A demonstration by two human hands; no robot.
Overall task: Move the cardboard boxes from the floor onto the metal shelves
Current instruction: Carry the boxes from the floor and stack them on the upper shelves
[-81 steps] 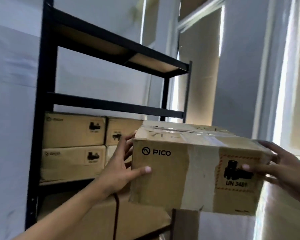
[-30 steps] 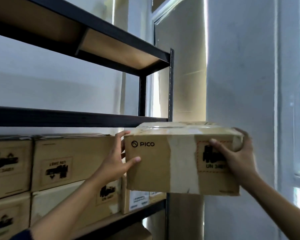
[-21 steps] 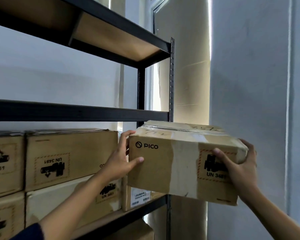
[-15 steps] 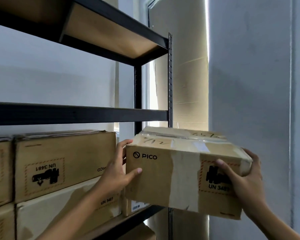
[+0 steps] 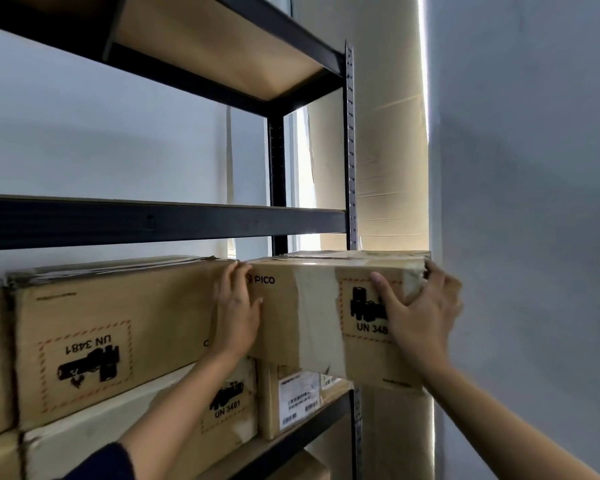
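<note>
Both hands clamp one brown cardboard box marked PICO (image 5: 312, 317) from its two ends: the left hand (image 5: 237, 310) lies flat against the box's left end, fingers straight and pointing up, thumb hooked onto the front face, while the right hand (image 5: 421, 308) wraps the upper right corner, thumb spread across the printed warning label and fingers curled round the far end. Between the palms the box runs lengthwise left to right, held level at the height of the upper row of stacked cardboard boxes on the black metal shelf unit (image 5: 160, 221). Just beyond the back of the left hand sits the neighbouring long cardboard box with an upside-down UN 3481 label (image 5: 111, 327), so that hand is squeezed in the gap between the two. Under the right hand, the held box's right end overhangs the unit's perforated front post (image 5: 350, 150), and below the box a smaller labelled carton (image 5: 297, 398) rests on the shelf board. Judging by this, the coming push goes away from the palms, and the box probably must shift towards the left hand to pass inside the post.
</note>
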